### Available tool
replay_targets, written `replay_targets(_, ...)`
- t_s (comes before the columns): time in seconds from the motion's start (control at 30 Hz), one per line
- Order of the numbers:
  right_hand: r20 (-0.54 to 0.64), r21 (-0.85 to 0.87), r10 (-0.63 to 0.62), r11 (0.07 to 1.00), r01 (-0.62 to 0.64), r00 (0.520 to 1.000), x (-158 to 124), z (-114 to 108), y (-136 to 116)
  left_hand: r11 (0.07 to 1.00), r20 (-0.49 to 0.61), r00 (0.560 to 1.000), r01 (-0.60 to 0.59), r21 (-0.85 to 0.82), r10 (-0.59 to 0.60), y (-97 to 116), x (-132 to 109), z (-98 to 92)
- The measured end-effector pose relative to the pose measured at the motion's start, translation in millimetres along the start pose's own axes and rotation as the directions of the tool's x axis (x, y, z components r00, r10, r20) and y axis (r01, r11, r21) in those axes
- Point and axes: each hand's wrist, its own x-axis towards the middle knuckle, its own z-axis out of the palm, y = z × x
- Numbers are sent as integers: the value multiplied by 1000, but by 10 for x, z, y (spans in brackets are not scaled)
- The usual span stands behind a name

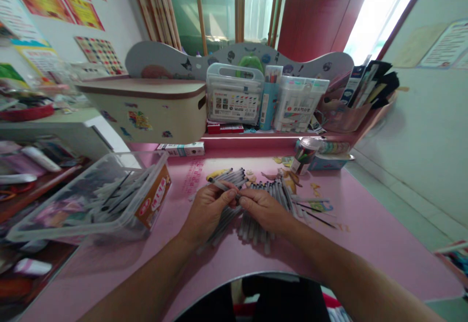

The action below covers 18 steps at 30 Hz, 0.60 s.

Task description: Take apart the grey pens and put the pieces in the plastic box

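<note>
My left hand (207, 210) and my right hand (263, 210) meet over a pink desk (365, 258), fingers pinched together. Between them they grip a grey marker pen (224, 186) that points up and to the left. Under and behind the hands lies a row of many grey marker pens (270, 195), with a second bunch (234, 175) just beyond the left hand. More pens stick out below my left wrist.
A clear plastic box (91, 200) holding more grey pens stands tilted at the left. At the back are a cream storage box (146, 107), cases of marker sets (234, 95), a cup of pencils (303, 156) and a holder of booklets (365, 92).
</note>
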Motion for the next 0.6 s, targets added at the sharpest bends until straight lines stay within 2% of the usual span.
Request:
replay_targets(0.1, 132, 287, 176, 935, -208, 975, -12, -18, 29, 1000, 44, 999, 9, 3, -10, 28, -4, -3)
replay_targets(0.17, 205, 404, 227, 866, -294, 952, -23, -22, 50, 999, 62, 998, 11, 31, -13, 61, -8, -4)
replay_targets(0.23, 223, 427, 218, 854, -296, 950, -26, -21, 68, 997, 75, 997, -3, 75, -3, 86, -7, -10)
replay_targets(0.4, 152, 292, 143, 939, -183, 978, -6, -12, 71, 991, 90, 996, -33, 127, 21, 61, 12, -37)
replay_targets(0.6, 202, 390, 188, 885, -255, 961, -9, -23, 70, 997, 121, 993, 3, 79, -12, 2, 25, -53)
